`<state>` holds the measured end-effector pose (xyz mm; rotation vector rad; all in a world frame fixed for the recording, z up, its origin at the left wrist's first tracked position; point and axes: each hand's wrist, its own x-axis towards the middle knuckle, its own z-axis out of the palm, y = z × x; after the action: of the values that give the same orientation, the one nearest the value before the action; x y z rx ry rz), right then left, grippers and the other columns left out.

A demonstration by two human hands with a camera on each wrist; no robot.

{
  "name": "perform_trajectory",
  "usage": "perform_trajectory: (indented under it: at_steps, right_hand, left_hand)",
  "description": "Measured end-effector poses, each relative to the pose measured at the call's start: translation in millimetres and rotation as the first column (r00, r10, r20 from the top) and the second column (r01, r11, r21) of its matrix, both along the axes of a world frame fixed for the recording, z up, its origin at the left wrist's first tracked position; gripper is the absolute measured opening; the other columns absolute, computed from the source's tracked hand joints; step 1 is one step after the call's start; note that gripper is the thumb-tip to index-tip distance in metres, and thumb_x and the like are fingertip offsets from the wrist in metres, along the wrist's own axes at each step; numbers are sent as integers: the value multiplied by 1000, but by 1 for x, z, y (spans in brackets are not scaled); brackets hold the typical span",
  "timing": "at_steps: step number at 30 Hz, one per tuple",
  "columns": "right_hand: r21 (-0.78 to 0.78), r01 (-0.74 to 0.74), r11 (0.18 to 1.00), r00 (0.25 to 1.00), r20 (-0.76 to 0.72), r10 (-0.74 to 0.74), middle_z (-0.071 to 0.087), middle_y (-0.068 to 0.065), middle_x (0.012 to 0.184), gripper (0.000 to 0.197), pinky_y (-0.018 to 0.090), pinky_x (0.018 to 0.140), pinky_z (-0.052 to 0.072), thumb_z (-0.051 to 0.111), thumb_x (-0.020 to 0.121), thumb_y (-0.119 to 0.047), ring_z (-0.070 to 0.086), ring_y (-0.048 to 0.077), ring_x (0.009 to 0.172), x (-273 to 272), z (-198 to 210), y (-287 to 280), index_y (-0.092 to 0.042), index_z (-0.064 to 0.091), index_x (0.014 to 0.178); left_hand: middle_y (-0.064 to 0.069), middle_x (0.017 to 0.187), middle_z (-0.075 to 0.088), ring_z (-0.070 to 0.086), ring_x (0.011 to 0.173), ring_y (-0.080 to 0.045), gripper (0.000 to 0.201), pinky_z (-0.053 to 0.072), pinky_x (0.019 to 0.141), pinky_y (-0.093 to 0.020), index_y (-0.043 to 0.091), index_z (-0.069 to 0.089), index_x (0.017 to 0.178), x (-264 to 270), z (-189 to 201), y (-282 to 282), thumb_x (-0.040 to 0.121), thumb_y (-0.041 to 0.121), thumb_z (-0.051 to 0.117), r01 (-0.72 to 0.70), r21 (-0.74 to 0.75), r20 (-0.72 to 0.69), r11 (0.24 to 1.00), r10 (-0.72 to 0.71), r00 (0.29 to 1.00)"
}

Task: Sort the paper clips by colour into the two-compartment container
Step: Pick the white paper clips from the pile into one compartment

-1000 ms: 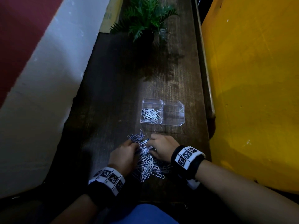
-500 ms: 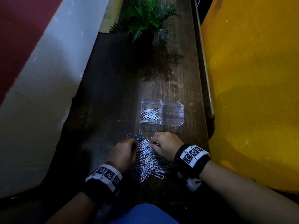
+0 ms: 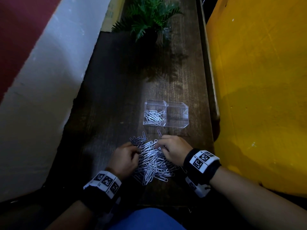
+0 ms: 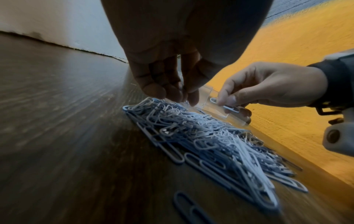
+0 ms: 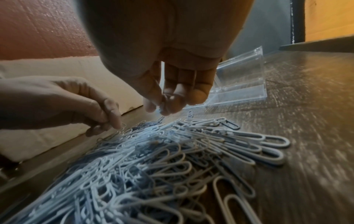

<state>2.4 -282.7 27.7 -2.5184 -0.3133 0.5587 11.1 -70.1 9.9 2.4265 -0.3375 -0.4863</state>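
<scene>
Dark wooden desk (image 3: 116, 97), and near its front edge sits the heap of paper clips (image 3: 152, 161), white and blue mixed, with the clear two-compartment container (image 3: 177, 113) just beyond, white clips in its left half. Left hand (image 3: 123, 159) hangs over the heap's left edge, fingers (image 4: 153, 89) curled down, tips touching clips. Right hand (image 3: 176, 149), fingers bent, pinches one blue clip (image 4: 229, 107).

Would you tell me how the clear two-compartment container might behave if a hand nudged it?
The container looks thin-walled and light, holding only a few clips in its left compartment, so it would probably slide easily on the wooden table. Being low and wide, it seems unlikely to tip.
</scene>
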Motion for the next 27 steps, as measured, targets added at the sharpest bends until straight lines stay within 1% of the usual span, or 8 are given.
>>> perform_trajectory:
  at_steps: [4, 9, 12, 14, 18, 21, 24, 27]
  right_hand:
    - [-53, -29, 998, 999, 28, 30, 57, -5, 93, 28, 28, 68, 48, 48, 87, -4, 56, 14, 76, -1, 0, 5, -19, 71, 95]
    - [-161, -144, 976, 982, 101, 161, 56, 2, 92, 17, 34, 73, 46, 57, 85, -16, 53, 19, 82, 3, -5, 17, -12, 70, 96]
    - [-189, -151, 970, 978, 116, 175, 57, 3, 85, 11, 38, 71, 48, 60, 84, -16, 53, 21, 77, 4, -11, 22, -12, 69, 80]
    - [-176, -139, 974, 982, 103, 158, 57, 1, 83, 15, 38, 73, 48, 57, 85, -15, 52, 19, 76, 5, -11, 22, -13, 68, 75]
    - [-154, -103, 983, 991, 74, 116, 58, -2, 89, 19, 30, 81, 43, 55, 91, -27, 54, 15, 83, 4, -7, 16, -16, 71, 89]
    - [-117, -50, 992, 996, 62, 58, 59, -4, 91, 19, 30, 81, 46, 58, 91, -31, 55, 14, 84, 1, -3, 10, -18, 73, 94]
    - [-87, -4, 996, 999, 47, 8, 58, -9, 92, 18, 26, 80, 46, 61, 90, -33, 54, 9, 84, -2, 0, 5, -20, 72, 95]
    - [-51, 34, 998, 999, 21, -33, 57, -12, 90, 14, 26, 78, 48, 64, 88, -33, 53, 6, 81, -5, 2, 3, -21, 70, 88]
  left_hand:
    - [7, 98, 61, 60, 82, -12, 20, 49, 73, -29, 21, 71, 101, -7, -3, 1, 87, 19, 57, 74, 57, -7, 996, -74, 997]
    - [4, 97, 60, 62, 78, -19, 20, 51, 63, -30, 22, 70, 103, -14, -11, 1, 84, 24, 64, 122, 87, 76, 989, -129, 989]
    - [4, 87, 63, 63, 71, -19, 13, 52, 59, -31, 20, 73, 93, -12, -14, 1, 81, 16, 70, 82, 7, 135, 997, -83, 987]
    - [5, 85, 65, 63, 71, -15, 16, 53, 64, -29, 18, 74, 89, -9, -14, 1, 79, 7, 71, 33, -80, 127, 996, -23, 992]
    - [10, 83, 68, 63, 75, -9, 25, 45, 68, -16, 23, 72, 89, -6, -11, 5, 77, 1, 70, -84, -157, 69, 984, 95, 993]
    - [10, 82, 64, 61, 74, -11, 20, 43, 63, -18, 27, 65, 98, -5, -7, 4, 84, 14, 67, -130, -73, -22, 989, 128, 991]
    - [7, 96, 61, 57, 88, -16, 19, 45, 70, -27, 31, 60, 103, -3, -8, 5, 85, 26, 64, -25, 151, 74, 988, 14, 997]
    - [1, 104, 56, 52, 93, -22, 26, 45, 75, -34, 26, 66, 102, 0, -11, -2, 77, 25, 71, 67, 212, 161, 975, -102, 982]
